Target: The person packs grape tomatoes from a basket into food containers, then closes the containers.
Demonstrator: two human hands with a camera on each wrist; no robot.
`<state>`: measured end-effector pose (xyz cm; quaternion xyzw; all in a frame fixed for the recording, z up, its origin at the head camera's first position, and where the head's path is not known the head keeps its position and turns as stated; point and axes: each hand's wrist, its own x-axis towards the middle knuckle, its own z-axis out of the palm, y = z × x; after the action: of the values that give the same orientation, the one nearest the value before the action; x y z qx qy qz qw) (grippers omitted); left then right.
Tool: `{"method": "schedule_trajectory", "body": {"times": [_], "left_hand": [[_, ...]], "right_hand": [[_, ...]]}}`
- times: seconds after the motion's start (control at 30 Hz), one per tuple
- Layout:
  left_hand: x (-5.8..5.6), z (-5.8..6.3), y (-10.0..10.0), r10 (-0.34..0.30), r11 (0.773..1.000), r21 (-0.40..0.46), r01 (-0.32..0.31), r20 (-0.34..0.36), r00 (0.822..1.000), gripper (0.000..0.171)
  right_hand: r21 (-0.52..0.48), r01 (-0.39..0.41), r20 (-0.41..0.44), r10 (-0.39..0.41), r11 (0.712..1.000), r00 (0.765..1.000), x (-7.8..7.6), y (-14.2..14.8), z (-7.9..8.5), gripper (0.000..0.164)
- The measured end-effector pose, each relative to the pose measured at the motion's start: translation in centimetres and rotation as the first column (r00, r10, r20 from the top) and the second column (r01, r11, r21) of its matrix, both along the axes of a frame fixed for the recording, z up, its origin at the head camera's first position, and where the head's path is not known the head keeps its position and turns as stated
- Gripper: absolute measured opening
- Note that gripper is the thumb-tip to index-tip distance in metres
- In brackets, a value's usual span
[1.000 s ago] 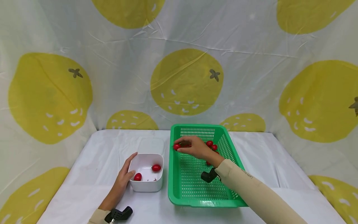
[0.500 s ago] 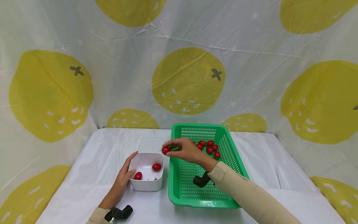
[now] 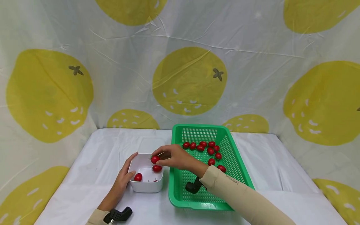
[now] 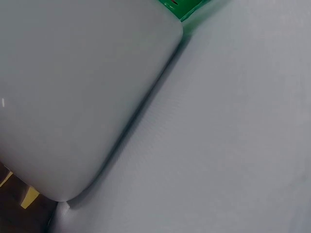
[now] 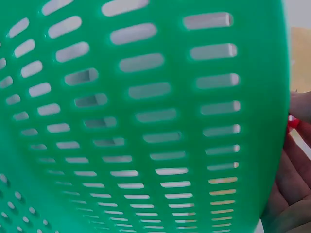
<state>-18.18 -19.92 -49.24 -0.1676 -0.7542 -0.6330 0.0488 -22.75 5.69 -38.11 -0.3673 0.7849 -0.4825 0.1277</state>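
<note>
My right hand (image 3: 175,157) pinches a red cherry tomato (image 3: 155,159) between thumb and fingers, over the right back part of a white square container (image 3: 147,187). Inside it lie a cherry tomato (image 3: 138,177) at the left and another at the right, just below the held one. Along the container's left side my left hand (image 3: 123,176) holds it, thumb at the rim and fingers reaching to the back corner. In the left wrist view the container's smooth wall (image 4: 82,87) fills the upper left. The right wrist view shows the right hand (image 5: 294,170) partly behind the basket wall.
A green slotted basket (image 3: 175,187) stands right of the container, under my right forearm. Several cherry tomatoes (image 3: 210,151) lie towards its back and right. A pale, translucent lid-like square (image 3: 152,143) lies behind the container. White cloth (image 3: 107,150) covers the table.
My right hand has carried the cherry tomato leftward from over the basket to above the white container, uncovering more tomatoes in the basket. The left hand has stayed at the container.
</note>
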Motion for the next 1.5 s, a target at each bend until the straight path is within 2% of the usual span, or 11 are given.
{"method": "schedule_trajectory", "body": {"times": [0.4, 0.7, 0.97, 1.27, 1.5], "left_hand": [[0.3, 0.1, 0.1, 0.006, 1.000, -0.012, -0.005, 0.027, 1.000, 0.060], [0.1, 0.3, 0.4, -0.017, 1.000, 0.018, 0.017, 0.009, 1.000, 0.062], [0.1, 0.2, 0.4, -0.013, 1.000, 0.017, 0.012, 0.019, 1.000, 0.061], [0.3, 0.2, 0.4, 0.008, 1.000, 0.011, -0.008, 0.043, 0.999, 0.061], [0.3, 0.4, 0.3, 0.018, 1.000, -0.002, -0.018, 0.036, 0.999, 0.061]], "right_hand": [[-0.013, -0.004, -0.043, 0.004, 1.000, 0.999, 0.4, -0.3, -0.9, 0.032], [-0.021, -0.003, -0.066, 0.002, 1.000, 0.998, 0.1, 0.0, -1.1, 0.032], [-0.001, 0.010, -0.059, -0.010, 1.000, 0.998, 0.1, 0.0, -1.2, 0.029], [-0.031, -0.004, -0.041, 0.003, 1.000, 0.999, 0.0, -0.1, -1.3, 0.029], [-0.053, 0.005, -0.017, -0.006, 0.999, 1.000, -0.2, -0.2, -1.3, 0.027]]}}
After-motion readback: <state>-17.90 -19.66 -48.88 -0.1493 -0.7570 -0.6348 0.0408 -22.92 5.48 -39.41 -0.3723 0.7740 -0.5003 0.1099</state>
